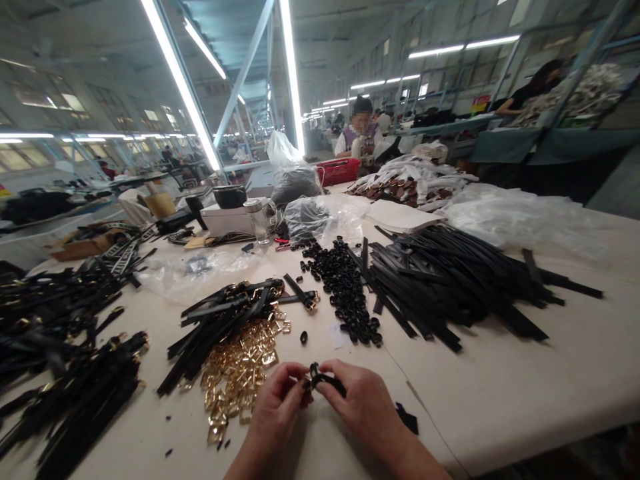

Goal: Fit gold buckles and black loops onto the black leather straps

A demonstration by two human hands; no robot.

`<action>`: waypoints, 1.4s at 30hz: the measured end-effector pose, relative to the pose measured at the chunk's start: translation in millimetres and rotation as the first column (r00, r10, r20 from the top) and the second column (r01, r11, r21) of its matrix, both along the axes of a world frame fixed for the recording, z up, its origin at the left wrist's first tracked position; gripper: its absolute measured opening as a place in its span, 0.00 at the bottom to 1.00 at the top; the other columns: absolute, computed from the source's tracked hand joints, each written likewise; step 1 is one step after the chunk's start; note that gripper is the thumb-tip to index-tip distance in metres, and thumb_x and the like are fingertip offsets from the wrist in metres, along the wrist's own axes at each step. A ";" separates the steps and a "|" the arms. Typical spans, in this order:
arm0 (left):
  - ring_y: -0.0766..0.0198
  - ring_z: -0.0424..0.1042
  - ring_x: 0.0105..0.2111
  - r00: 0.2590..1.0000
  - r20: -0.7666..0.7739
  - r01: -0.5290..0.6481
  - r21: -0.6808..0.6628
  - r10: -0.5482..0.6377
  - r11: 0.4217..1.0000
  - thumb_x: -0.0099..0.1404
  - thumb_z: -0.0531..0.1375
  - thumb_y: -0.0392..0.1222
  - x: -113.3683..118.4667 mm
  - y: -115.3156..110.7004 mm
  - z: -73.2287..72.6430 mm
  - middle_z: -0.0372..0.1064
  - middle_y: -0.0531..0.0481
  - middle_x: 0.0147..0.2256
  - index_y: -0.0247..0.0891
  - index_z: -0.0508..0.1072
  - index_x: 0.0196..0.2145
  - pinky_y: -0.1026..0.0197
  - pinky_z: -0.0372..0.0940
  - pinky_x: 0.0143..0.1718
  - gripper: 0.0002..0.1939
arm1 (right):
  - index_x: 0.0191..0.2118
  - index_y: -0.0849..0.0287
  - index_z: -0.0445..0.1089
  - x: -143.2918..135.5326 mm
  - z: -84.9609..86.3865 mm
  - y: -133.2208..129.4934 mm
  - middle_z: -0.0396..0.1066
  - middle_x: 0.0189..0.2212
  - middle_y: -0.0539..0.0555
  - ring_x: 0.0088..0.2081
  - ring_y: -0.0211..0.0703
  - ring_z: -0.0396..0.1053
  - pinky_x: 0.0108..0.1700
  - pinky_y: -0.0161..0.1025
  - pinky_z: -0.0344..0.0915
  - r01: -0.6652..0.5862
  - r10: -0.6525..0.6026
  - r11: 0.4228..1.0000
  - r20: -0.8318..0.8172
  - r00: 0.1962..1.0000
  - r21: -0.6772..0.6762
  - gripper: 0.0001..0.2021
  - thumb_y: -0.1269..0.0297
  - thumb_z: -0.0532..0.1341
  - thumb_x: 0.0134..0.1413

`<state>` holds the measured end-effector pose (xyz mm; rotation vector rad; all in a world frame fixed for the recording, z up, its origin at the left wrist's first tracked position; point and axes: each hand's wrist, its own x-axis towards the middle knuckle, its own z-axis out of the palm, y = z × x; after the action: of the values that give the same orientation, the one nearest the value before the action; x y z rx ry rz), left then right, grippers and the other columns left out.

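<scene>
Near the table's front edge, my left hand [275,407] and my right hand [357,400] meet over the white table [500,387]. Between their fingertips they pinch a short black strap [320,379] with a small black loop at its top end. Just left of my hands lies a heap of gold metal buckles [240,373]. Behind that sit black straps with gold buckles fitted [225,320]. A trail of small black loops [345,287] runs back from my hands. One loose black loop [303,337] lies apart from it.
A big pile of plain black straps [450,280] covers the right middle. More buckled straps [65,360] fill the left side. Clear plastic bags [520,217], a clear jar [259,220] and a red basket [337,171] stand farther back. A person [360,133] works at the far end.
</scene>
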<state>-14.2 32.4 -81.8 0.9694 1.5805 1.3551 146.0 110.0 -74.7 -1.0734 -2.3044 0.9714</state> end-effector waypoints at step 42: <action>0.60 0.79 0.38 0.846 -0.513 0.102 0.430 0.149 0.897 0.68 0.61 0.43 3.8 -32.3 -1.9 0.81 0.50 0.39 0.52 0.79 0.47 0.63 0.73 0.40 0.12 | 0.22 0.56 0.57 -1.2 18.9 -47.7 0.54 0.13 0.43 0.19 0.32 0.52 0.23 0.32 0.49 0.030 -0.279 0.797 -0.324 0.904 -0.603 0.15 0.53 0.55 0.53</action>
<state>-10.5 0.1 -83.7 1.7407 1.7079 1.5912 144.9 62.3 -55.8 -1.1303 -1.5761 1.7196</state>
